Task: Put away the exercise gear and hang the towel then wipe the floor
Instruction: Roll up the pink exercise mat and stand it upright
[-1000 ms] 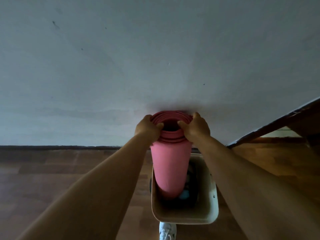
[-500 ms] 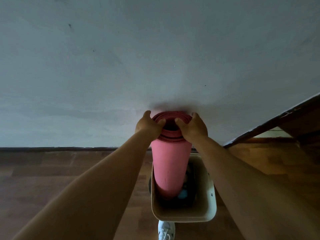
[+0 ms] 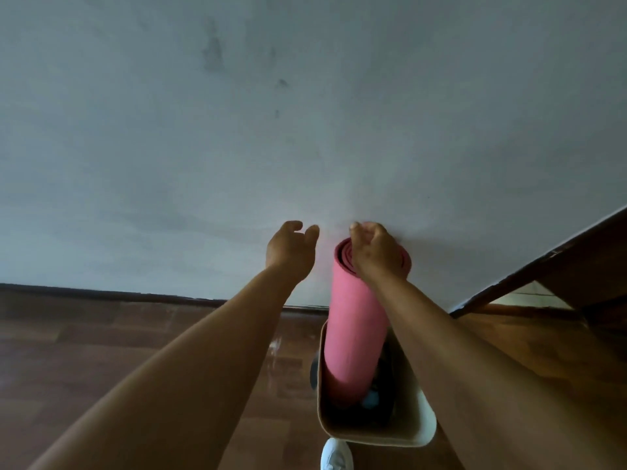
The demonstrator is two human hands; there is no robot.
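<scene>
the right hand (image 3: 375, 252) is seen over the top end of the rolled pink yoga mat (image 3: 356, 327), its fingers loosely curled above the rim; whether anything is pinched cannot be told. the left hand (image 3: 291, 247) is held just beside the roll, apart from it, with fingers relaxed and nothing grasped. the mat is wound into a tight cylinder, its spiral layers shown at the top in a darker pink, its side smooth and matte like foam. it is stood upright, slightly tilted, with its lower end inside a cream rectangular bin (image 3: 425, 425) with rounded corners, where a small blue object (image 3: 369, 400) and dark shapes are glimpsed beside it. the bin is set on a glossy reddish-brown wood floor (image 3: 101, 368), near a dark skirting under a plain grey wall (image 3: 237, 130). a white shoe (image 3: 336, 456) is seen below the bin.
</scene>
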